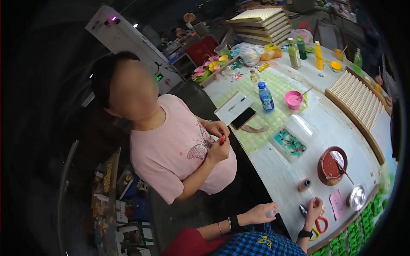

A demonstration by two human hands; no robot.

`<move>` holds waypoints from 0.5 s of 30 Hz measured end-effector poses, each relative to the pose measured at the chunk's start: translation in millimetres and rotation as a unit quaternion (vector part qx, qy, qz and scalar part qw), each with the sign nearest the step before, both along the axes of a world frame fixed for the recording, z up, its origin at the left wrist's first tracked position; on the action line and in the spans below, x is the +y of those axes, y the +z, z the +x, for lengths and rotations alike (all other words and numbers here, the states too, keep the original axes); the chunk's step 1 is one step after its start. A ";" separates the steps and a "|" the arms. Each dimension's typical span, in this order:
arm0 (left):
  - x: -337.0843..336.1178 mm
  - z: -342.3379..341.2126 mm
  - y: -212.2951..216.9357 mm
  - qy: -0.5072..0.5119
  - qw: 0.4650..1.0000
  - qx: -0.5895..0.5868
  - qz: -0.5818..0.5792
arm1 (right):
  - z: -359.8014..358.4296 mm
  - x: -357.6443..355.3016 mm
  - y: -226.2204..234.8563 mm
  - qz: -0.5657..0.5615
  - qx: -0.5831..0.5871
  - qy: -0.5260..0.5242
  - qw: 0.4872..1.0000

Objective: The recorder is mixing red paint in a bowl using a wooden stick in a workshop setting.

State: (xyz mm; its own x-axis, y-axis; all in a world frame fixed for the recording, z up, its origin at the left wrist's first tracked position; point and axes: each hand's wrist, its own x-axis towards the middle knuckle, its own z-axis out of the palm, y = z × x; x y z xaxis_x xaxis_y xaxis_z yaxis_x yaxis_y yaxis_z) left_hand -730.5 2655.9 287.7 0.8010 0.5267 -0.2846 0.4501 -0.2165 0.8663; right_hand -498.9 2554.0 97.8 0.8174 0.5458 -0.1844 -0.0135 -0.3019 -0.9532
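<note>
At the near edge of the table, my left hand is closed around a small whitish, translucent object whose kind I cannot make out. My right hand is over the tabletop, thumb and fingertips pinched together; whatever is between them is too small to name. Scissors with red and yellow handles lie just beside that hand. A thread spool stands a little beyond it, and a pink slip of paper lies to its right. Further right is a shiny metal bowl.
A bowl of red-brown liquid holds a brush. Behind it are a clear plastic box, a blue-capped bottle, a phone and a pegged board. A person in a pink T-shirt stands left, fingering something red.
</note>
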 end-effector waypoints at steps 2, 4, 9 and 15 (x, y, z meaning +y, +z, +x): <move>4.2 5.1 -9.0 -0.004 1.000 -0.012 0.014 | -7.9 9.2 12.3 0.031 0.062 -0.015 0.997; 7.6 13.2 -3.7 -0.035 0.999 -0.022 0.007 | -16.7 7.7 29.8 0.056 0.126 -0.027 0.990; 12.4 34.6 -1.1 -0.069 0.996 -0.051 0.034 | -22.6 -8.3 63.3 0.083 0.196 0.008 0.977; 23.5 46.4 -7.5 -0.138 0.987 -0.066 0.040 | -40.4 -34.4 94.1 0.136 0.252 -0.129 0.950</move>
